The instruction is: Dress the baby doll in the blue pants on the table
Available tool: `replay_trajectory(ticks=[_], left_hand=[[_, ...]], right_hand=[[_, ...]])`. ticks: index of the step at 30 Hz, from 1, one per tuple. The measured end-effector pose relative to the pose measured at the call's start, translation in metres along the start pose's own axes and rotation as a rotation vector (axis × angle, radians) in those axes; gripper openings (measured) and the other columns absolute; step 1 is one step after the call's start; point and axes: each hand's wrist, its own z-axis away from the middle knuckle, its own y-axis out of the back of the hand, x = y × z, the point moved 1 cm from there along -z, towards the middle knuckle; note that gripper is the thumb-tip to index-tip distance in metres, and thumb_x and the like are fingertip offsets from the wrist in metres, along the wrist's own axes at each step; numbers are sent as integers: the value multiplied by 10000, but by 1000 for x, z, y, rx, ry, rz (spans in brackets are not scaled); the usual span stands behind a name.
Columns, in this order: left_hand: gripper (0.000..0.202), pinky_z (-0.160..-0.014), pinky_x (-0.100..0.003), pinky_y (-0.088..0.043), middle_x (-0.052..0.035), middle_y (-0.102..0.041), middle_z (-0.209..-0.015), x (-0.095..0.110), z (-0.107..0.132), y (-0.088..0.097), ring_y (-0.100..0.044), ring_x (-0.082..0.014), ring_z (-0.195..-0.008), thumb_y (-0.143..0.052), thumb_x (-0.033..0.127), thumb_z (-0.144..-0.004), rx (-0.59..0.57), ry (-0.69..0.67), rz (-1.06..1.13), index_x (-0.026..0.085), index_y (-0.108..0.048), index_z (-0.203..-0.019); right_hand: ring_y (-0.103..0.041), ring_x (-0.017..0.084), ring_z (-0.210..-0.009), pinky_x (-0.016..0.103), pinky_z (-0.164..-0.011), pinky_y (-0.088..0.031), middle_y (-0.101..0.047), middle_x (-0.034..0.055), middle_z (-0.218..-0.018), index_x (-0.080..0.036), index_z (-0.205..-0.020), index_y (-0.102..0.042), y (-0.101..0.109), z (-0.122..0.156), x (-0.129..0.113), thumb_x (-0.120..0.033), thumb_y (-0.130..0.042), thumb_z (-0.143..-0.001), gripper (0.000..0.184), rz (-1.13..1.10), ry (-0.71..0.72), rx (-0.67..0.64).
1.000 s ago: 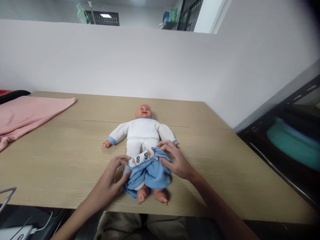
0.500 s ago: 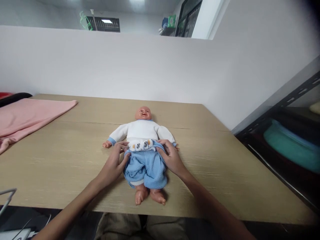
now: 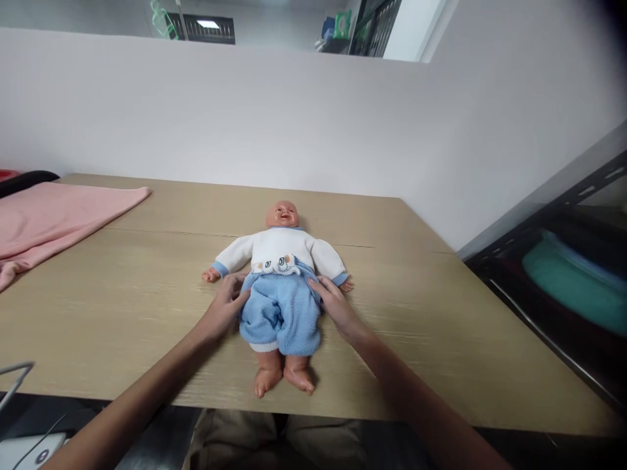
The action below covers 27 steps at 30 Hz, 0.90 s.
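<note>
A doll [image 3: 284, 241], dressed in a white top [image 3: 279, 243] and blue shorts [image 3: 289, 307], was laid on its back on the table [image 3: 416, 313], its head turned toward the wall [image 3: 255, 117] and its bare feet [image 3: 268, 380] pointed toward the near edge. The shorts were situated directly between the two grips, with both sides of the waist touched. By the left grip [image 3: 225, 307], the side edge of the cloth was held between thumb and fingers, drawn nearly together; some fingertips were hidden beside the doll. By the right grip [image 3: 339, 312], the opposite side was held just below the waistband [image 3: 280, 264], with fingers and thumb bent close together; how firmly the cloth was pinched could not be told. The waistband, marked with two printed eyes, was folded over unevenly at the doll's middle, slightly beyond both grips and over the lower part of the top. The legs of the shorts were spread below the grips, and a white hem was shown at one leg. The doll's arms were stretched outward, each near a grip. A pink cloth [image 3: 53, 219] was laid well apart, at the table's left.
</note>
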Motion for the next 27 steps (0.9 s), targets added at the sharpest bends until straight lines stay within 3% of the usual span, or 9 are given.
replay_trajectory(ticks=[2,5,7,10,15,20,24,27], left_hand=[[535,-1022,-418,-558,-87,-759,-1166,-3,8,3,-700,-307,-1137,-839,704,-889,-58,48,47,224,-697,-1078],[497,-889,-366,-539,-31,-749,-1013,-6,2,6,-687,-259,-961,-831,678,-912,12,99,146,242,-678,-1093],[508,-882,-358,-525,-23,-754,-997,-6,-11,8,-687,-256,-952,-870,658,-877,50,109,219,251,-678,-1111],[453,-990,-388,-518,-58,-781,-1077,2,-28,11,-699,-284,-1055,-891,593,-867,-64,139,274,245,-722,-1103],[276,-932,-367,-492,-42,-716,-967,32,-37,19,-627,-274,-997,-826,493,-905,-184,35,74,230,-743,-908],[291,-911,-333,-478,-32,-699,-1044,51,-54,15,-602,-251,-1022,-876,464,-897,-312,-88,14,235,-758,-1033],[425,-838,-329,-473,-47,-690,-981,38,-70,11,-600,-224,-905,-857,610,-945,-457,82,171,209,-740,-1020],[468,-835,-340,-472,-47,-693,-963,22,-71,13,-589,-223,-879,-806,666,-980,-467,145,189,207,-737,-1040]], right_hand=[[-721,298,-874,425,-780,-588,-769,45,-918,-284,-979,-679,3,9,5,-733,-696,-936,452,-84,-90,-77],[-723,292,-932,429,-851,-586,-770,35,-985,-295,-1053,-698,6,10,6,-716,-785,-900,456,-254,-153,-142],[-700,274,-943,416,-898,-565,-750,26,-988,-289,-1031,-715,10,4,2,-681,-854,-873,445,-275,-100,-183],[-647,242,-874,387,-866,-533,-708,7,-924,-274,-973,-722,23,-5,-7,-634,-896,-862,415,-185,-5,-245],[-614,239,-855,367,-822,-509,-677,-6,-876,-270,-965,-723,39,-8,-23,-621,-827,-929,368,-36,92,-238],[-700,295,-1042,413,-1020,-548,-777,37,-1031,-266,-964,-766,19,-27,-52,-571,-801,-960,307,191,253,-248],[-745,333,-1184,467,-1134,-554,-837,66,-1218,-250,-1132,-811,4,-52,-60,-604,-774,-958,396,113,216,-216],[-749,333,-1131,493,-1125,-562,-837,77,-1149,-236,-1107,-799,6,-53,-45,-641,-783,-932,441,161,151,-129]])
